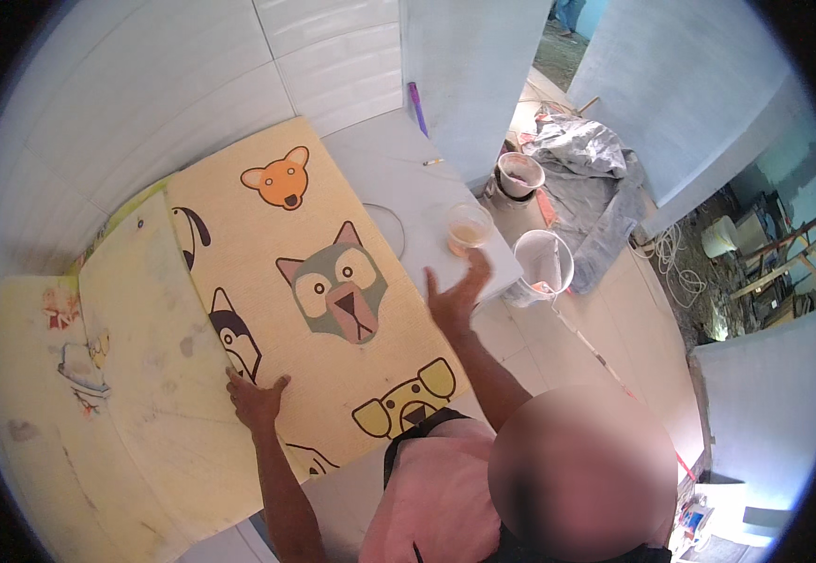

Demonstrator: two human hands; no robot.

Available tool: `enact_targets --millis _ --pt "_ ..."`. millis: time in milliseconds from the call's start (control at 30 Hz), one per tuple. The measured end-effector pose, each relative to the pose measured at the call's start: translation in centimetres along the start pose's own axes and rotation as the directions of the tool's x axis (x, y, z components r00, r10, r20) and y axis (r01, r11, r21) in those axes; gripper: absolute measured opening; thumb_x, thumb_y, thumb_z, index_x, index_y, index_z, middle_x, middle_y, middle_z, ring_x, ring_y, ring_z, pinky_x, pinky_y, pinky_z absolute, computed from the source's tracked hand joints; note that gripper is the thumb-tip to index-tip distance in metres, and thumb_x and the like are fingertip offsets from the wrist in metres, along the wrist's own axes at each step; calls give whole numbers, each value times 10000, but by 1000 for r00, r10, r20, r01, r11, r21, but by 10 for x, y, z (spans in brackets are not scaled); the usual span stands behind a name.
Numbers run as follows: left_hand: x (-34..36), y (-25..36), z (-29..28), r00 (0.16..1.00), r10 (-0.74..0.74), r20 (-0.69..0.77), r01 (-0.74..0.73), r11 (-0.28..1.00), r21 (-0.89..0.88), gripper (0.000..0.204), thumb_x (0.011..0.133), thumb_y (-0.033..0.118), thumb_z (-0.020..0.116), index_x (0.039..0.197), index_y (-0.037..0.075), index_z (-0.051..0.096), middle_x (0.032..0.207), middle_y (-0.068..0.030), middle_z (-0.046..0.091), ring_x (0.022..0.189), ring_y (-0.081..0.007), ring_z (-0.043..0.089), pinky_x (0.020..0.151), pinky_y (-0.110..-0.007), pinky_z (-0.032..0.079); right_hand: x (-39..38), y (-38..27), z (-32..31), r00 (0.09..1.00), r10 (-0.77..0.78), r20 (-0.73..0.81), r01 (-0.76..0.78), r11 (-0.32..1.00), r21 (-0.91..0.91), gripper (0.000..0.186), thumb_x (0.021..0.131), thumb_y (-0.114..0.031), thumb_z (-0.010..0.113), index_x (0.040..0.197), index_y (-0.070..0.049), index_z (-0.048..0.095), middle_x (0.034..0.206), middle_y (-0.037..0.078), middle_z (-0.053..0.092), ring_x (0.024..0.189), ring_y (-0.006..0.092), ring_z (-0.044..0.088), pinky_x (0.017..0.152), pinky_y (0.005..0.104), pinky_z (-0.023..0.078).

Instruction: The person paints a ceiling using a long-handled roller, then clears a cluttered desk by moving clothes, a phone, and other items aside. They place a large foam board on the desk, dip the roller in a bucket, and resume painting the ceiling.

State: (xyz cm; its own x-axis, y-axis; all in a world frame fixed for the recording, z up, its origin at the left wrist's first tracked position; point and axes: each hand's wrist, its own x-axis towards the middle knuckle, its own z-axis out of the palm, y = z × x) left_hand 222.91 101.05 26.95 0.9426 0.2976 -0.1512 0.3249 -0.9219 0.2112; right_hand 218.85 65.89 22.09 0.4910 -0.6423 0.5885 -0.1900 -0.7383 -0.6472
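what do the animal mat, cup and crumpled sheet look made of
Mat: probably matt fabric, given its fine surface texture; any foam inside isn't visible. Cup: likely smooth, clear plastic, as it is see-through, though glass is possible. Sheet: apparently thin plastic, partly shiny, with sharp creases and bright glints.

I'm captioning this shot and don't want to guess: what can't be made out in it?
Hidden, head view: the lower part of the yellow dog face, behind the person's body.
Blurred, head view: whether the right hand touches the clear cup.
Cut off, head view: most of the far-off person, by the top edge.
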Motion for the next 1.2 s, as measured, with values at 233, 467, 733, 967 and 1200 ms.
enact_targets --millis 233,467,733,967,1200 --pt "5 -23 13 987 77 -139 -105 974 -201 983 709 351 799 1441 32 224 1372 -215 392 1261 -378 416 1026 -474 387 51 80 7 959 219 181 -255 943 213 1001 600 -245 866 1342 9 245 1307 250 391 1195 381 438 966 457 404" --pt "-68 -75 30 692 46 -721 -218 965 -147 865 786 333 746 1406 -29 265 1415 -224 330 1318 -388 308 1091 -491 255 81 85 61 921 119 371 -227 938 262 800 624 -220 839 1253 -19 387 1121 171 586 1072 341 569 906 415 459" --pt "-175 -82 78 722 -467 510 364 -370 -855 747 758 372 759 1298 3 398 1284 -132 501 1179 -300 474 1000 -504 375 149 48 173 909 -21 417 -112 950 291 762 662 -219 819 1253 -22 381 1125 193 585 1046 342 590 882 406 476" --pt "-180 -75 97 871 -407 274 182 -249 -951 487 853 275 637 1217 -15 495 1159 -140 565 998 -276 576 839 -417 500 185 33 259 906 -8 423 -185 892 412 936 636 -177 821 1348 -51 225 1061 259 590 996 431 577 842 471 482" --pt "-197 -80 87 850 -513 -123 17 259 -966 449 935 306 546 1184 -68 540 1016 -176 619 878 -270 596 734 -364 522 191 53 299 887 -101 450 -189 810 555 1087 585 -133 862 1413 -55 162 1193 228 539 1135 435 504 942 468 436"
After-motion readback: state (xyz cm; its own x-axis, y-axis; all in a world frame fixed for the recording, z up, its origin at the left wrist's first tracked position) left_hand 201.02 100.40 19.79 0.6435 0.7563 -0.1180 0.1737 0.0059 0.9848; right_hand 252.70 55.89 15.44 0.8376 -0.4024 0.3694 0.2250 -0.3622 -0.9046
